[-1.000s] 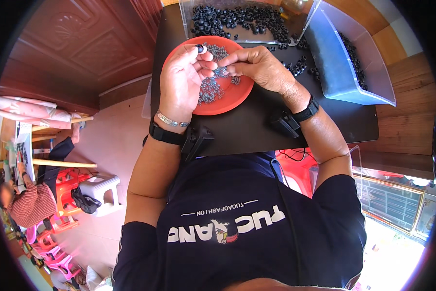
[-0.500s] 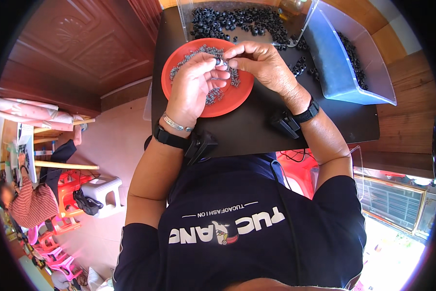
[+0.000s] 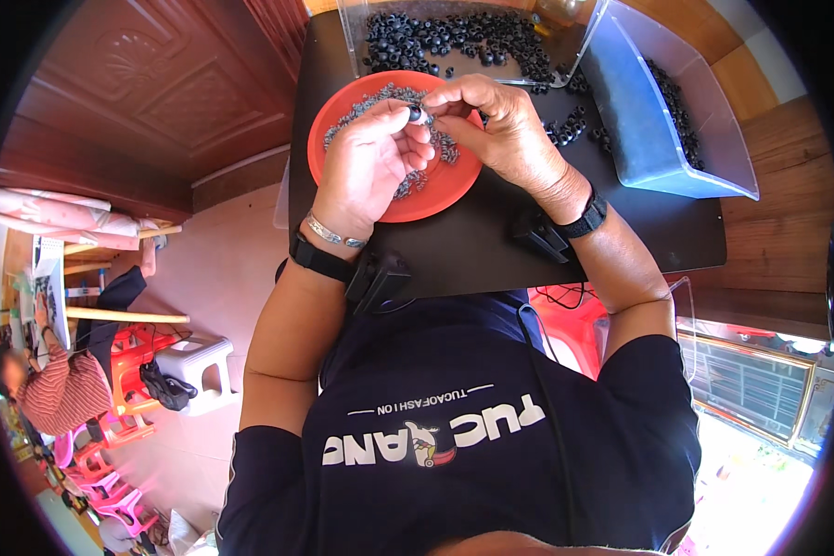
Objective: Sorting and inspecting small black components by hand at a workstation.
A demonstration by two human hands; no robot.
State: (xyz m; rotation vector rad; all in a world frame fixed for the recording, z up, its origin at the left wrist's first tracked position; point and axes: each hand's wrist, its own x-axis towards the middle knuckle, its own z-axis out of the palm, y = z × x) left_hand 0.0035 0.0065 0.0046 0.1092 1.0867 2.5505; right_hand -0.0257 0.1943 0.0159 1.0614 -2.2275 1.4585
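Orange plate (image 3: 431,199) on black table (image 3: 491,255), part-covered with small grey bits (image 3: 446,148). Behind plate: clear tray (image 3: 463,37) full of black rings. Right of plate: blue-lined clear bin (image 3: 653,120), tilted, more rings inside; loose rings (image 3: 570,125) scattered between plate and bin. Left hand (image 3: 370,167) and right hand (image 3: 491,125) meeting over plate's far half, fingertips pressed together, pinching one small dark ring (image 3: 415,113) between them. Hands blocking most of plate's centre. Black bands on both wrists, clipped black units just near of plate. Versus a second ago: hands closer together, ring now gripped from both sides, shifted slightly toward plate's middle. Plate, tray, bin unmoved.
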